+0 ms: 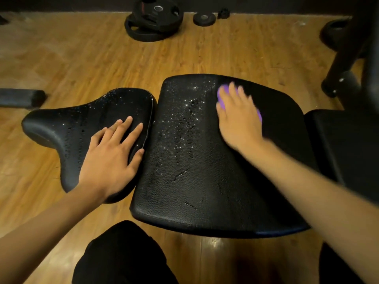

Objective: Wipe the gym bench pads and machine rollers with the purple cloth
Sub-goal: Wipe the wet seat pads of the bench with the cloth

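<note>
right hand (239,115) is pressed flat on the purple cloth (222,97) at the upper right of the wide back pad (194,171), probably mid-swipe given the blur, while the left hand (110,154), fingers spread and holding nothing, braces on the droplet-covered seat pad (82,119) for balance

Purple cloth (220,97) lies on the droplet-speckled black back pad (184,160).

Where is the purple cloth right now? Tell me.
In the head view, the purple cloth lies under the right hand, pressed on the far right part of the large bench pad.
</note>
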{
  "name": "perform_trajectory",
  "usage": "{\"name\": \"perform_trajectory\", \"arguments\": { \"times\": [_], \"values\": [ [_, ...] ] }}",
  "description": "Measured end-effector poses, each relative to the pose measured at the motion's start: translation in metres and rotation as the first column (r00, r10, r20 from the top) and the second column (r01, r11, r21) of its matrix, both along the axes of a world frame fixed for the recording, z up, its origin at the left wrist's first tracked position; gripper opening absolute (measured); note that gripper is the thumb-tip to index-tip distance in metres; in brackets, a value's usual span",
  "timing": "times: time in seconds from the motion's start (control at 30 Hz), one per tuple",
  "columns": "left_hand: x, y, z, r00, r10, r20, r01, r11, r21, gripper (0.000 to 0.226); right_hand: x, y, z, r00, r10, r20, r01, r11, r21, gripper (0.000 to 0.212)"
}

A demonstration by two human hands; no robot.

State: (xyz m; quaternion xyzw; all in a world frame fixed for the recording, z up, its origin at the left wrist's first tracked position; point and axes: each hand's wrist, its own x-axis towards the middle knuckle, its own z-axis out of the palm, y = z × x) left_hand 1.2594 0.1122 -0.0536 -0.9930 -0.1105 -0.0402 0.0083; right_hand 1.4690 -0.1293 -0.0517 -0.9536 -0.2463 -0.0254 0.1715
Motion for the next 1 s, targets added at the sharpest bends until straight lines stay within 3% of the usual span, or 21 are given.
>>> {"name": "perform_trajectory", "arguments": {
  "times": [0.1, 0.17, 0.27, 0.4, 0.5, 0.57, 0.7, 0.77, 0.87, 1.0],
  "values": [
    [0.002, -0.001, 0.003, 1.000, -0.005, 0.001, 0.005, 1.000, 0.001, 0.067, -0.117, -0.061, -0.004, 0.996, 0.094, -0.005, -0.094, 0.995, -0.011, 0.057],
    [0.004, -0.003, 0.004, 1.000, -0.005, 0.016, 0.005, 1.000, 0.001, 0.068, -0.141, -0.080, -0.002, 0.987, 0.159, -0.031, -0.160, 0.986, -0.034, 0.058],
    [0.007, -0.003, 0.004, 0.999, 0.009, 0.052, -0.008, 1.000, -0.020, 0.074, -0.080, -0.061, 0.007, 0.972, 0.235, -0.008, -0.235, 0.971, -0.044, 0.058],
    [0.007, 0.001, 0.000, 0.999, 0.005, 0.046, -0.005, 1.000, -0.004, 0.074, 0.052, 0.004, 0.007, 0.989, 0.143, 0.031, -0.142, 0.989, -0.039, 0.051],
    [0.006, 0.003, -0.002, 0.998, 0.014, 0.057, -0.015, 1.000, 0.006, 0.074, 0.088, 0.039, 0.016, 0.998, 0.051, -0.030, -0.053, 0.998, -0.040, 0.049],
    [0.007, 0.003, -0.003, 0.997, 0.017, 0.070, -0.017, 1.000, 0.005, 0.075, 0.056, 0.033, 0.010, 0.996, 0.088, -0.022, -0.089, 0.996, -0.026, 0.052],
    [0.004, -0.003, -0.005, 0.997, 0.014, 0.071, -0.014, 1.000, 0.000, 0.075, -0.089, -0.037, -0.006, 0.954, 0.296, 0.054, -0.295, 0.955, -0.025, 0.059],
    [0.005, -0.003, -0.003, 0.997, 0.010, 0.081, -0.010, 1.000, 0.000, 0.075, -0.111, -0.058, -0.003, 0.910, 0.414, 0.017, -0.413, 0.910, -0.041, 0.057],
    [0.008, -0.002, 0.000, 0.996, 0.013, 0.090, -0.013, 1.000, 0.004, 0.074, -0.049, -0.040, 0.007, 0.855, 0.517, 0.045, -0.513, 0.855, -0.079, 0.060],
    [0.009, 0.000, -0.003, 0.996, 0.010, 0.089, -0.011, 1.000, 0.002, 0.075, 0.080, 0.028, 0.015, 0.953, 0.302, -0.002, -0.300, 0.948, -0.110, 0.061]
  ]
}}
